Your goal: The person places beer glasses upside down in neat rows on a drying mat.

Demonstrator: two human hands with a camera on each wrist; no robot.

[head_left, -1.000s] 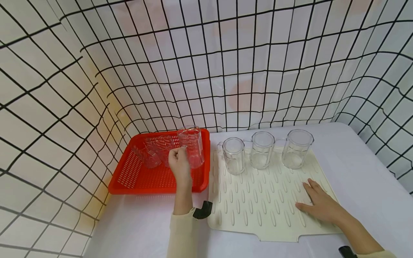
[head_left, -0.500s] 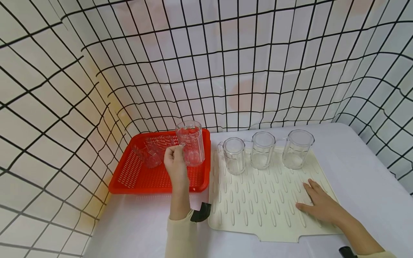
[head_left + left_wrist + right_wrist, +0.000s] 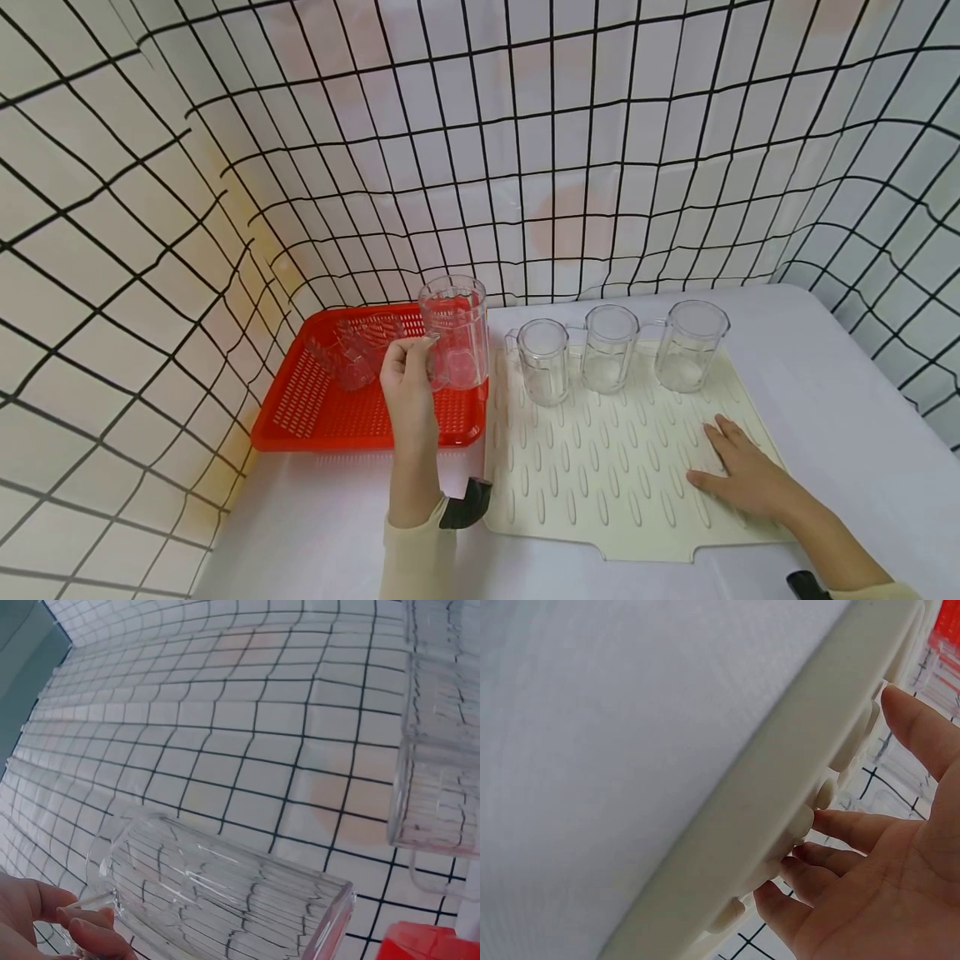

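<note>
My left hand (image 3: 408, 383) grips a clear glass mug (image 3: 459, 333) by its handle, upright above the right end of a red basket (image 3: 330, 437). In the left wrist view the fingers curl round the handle, with the mug (image 3: 225, 889) beyond them. My right hand (image 3: 742, 475) rests with fingers spread on a cream ribbed drying mat (image 3: 592, 492). In the right wrist view the fingertips of the right hand (image 3: 862, 877) touch the raised ribs of the mat (image 3: 772, 802). More clear glassware (image 3: 352, 358) lies inside the basket, its shapes hard to separate.
Three clear mugs stand in a row on the back of the mat: a left one (image 3: 545, 367), a middle one (image 3: 609, 354) and a right one (image 3: 688, 350). Black wire grid (image 3: 555, 167) walls the back and sides of the white table (image 3: 300, 533).
The left hand has raised the mug from inside the basket and carried it slightly right, towards the mat. The right hand and the three standing mugs have stayed put.
</note>
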